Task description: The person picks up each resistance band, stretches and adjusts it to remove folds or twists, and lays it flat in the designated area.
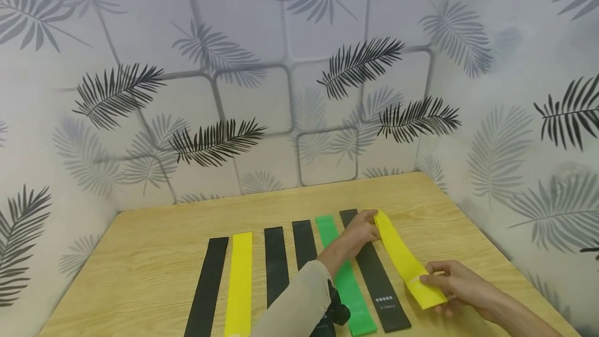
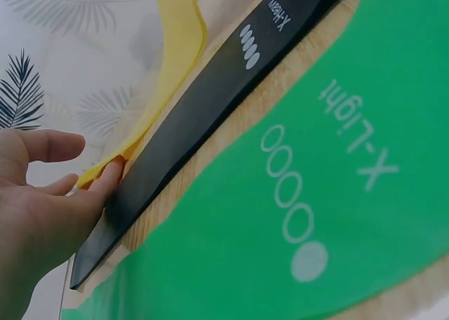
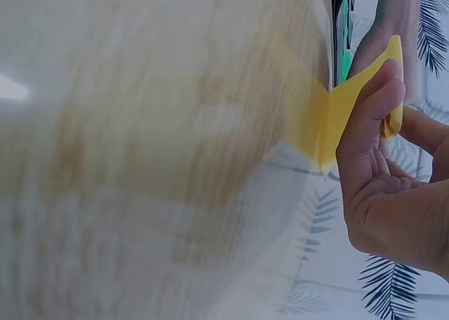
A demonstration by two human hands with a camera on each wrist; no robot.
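A yellow resistance band (image 1: 398,246) stretches lengthwise on the right of the row, its near end raised off the table. My right hand (image 1: 460,285) pinches that near end between thumb and fingers; the right wrist view shows the band's end (image 3: 394,88) gripped there. At the far end, my left hand (image 1: 357,230) touches the band with its fingertips. In the left wrist view the thumb (image 2: 56,146) stands apart from the band. Beneath the left forearm lie a black band marked X-Heavy (image 1: 381,285) and a green band marked X-Light (image 2: 351,194).
Farther left, flat on the wooden table (image 1: 140,274), are a black band (image 1: 208,285), another yellow band (image 1: 239,280) and two more black bands, partly hidden by the left sleeve (image 1: 299,300). A leaf-patterned wall (image 1: 262,155) stands behind the table.
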